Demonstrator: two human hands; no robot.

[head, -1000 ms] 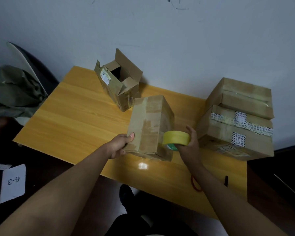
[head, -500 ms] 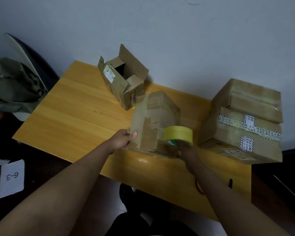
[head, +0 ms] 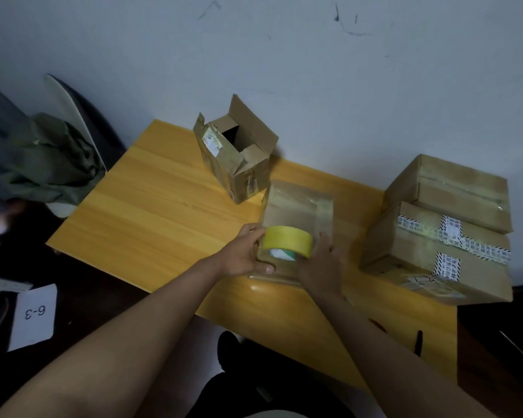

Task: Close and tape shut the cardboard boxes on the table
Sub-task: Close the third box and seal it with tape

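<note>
**Cardboard boxes: one in the hands, one open behind**

Cardboard boxes stand on the yellow wooden table [head: 151,212]. Nearest to the person is the small brown cardboard box [head: 299,212], lying at the front middle of the table, with glossy clear tape over its upper face. The left hand [head: 242,254] grips its near left corner, the fingers curled around the edge. The right hand [head: 322,263] holds the round yellow roll of tape [head: 287,244] against the near end of this box; its fingers are around the roll, but how they lie behind it I cannot tell. I judge that this box is closed and is now receiving tape at its near end.

To the right, two bigger brown boxes are stacked: the lower box with black-and-white printed tape [head: 435,257] and the upper plain box [head: 449,191]. Both look already sealed.

Farther back, near the grey wall [head: 314,70], the open brown box with raised flaps [head: 236,155] is still to close and tape.
</note>
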